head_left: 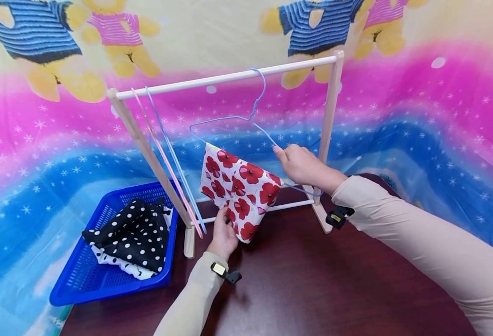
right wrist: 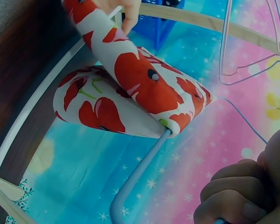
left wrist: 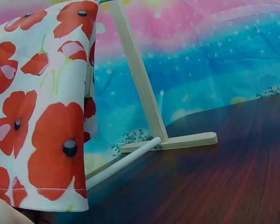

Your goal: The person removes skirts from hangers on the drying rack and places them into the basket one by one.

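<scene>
A white cloth with red poppies (head_left: 242,186) hangs folded over the lower bar of a blue wire hanger (head_left: 252,114). The hanger's hook sits on the top rail of a small wooden rack (head_left: 229,78), and the hanger is tilted. My right hand (head_left: 301,163) grips its right sloping arm; curled fingers (right wrist: 235,191) show in the right wrist view. At the cloth's lower left edge, my left hand (head_left: 223,235) holds the fabric, its fingers partly hidden behind it. In the right wrist view the hanger's bar (right wrist: 142,170) enters the cloth's fold (right wrist: 154,88).
A pink hanger (head_left: 162,144) and another blue hanger (head_left: 175,161) hang at the rack's left end. Left of the rack, a blue basket (head_left: 67,287) holds a black polka-dot cloth (head_left: 137,233) over a white dotted cloth (head_left: 122,266). All stands on a dark wooden table (head_left: 313,280).
</scene>
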